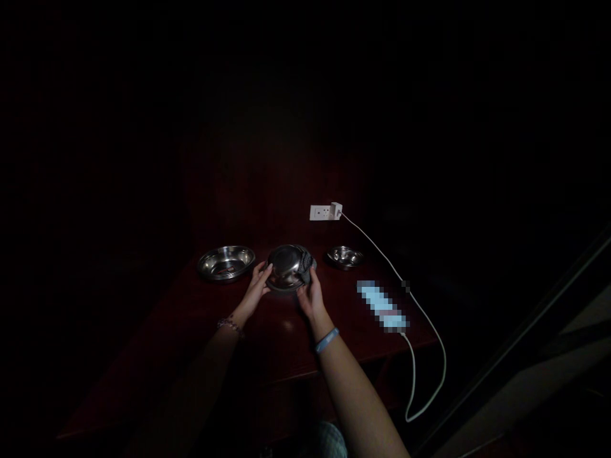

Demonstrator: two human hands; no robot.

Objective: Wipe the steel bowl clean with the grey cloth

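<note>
Between my two hands is a shiny metal bowl (285, 262), its rounded underside turned up toward me. My left hand (258, 283) grips its left rim, thumb on top. On the other side my right hand (311, 294) holds a dark grey patterned cloth (307, 262) against the bowl's right edge. The fingers beneath the bowl are hidden. To the left sits a stack of wider metal bowls (226, 261). A smaller metal bowl (344, 256), perhaps several nested, stands to the right.
A dark red table (286, 337) bears everything. At its right lies a phone with a lit, blurred screen (382, 305). Its white cable (382, 251) runs to a charger in the wall socket (324, 212) and loops over the table's right edge. The surroundings are very dark.
</note>
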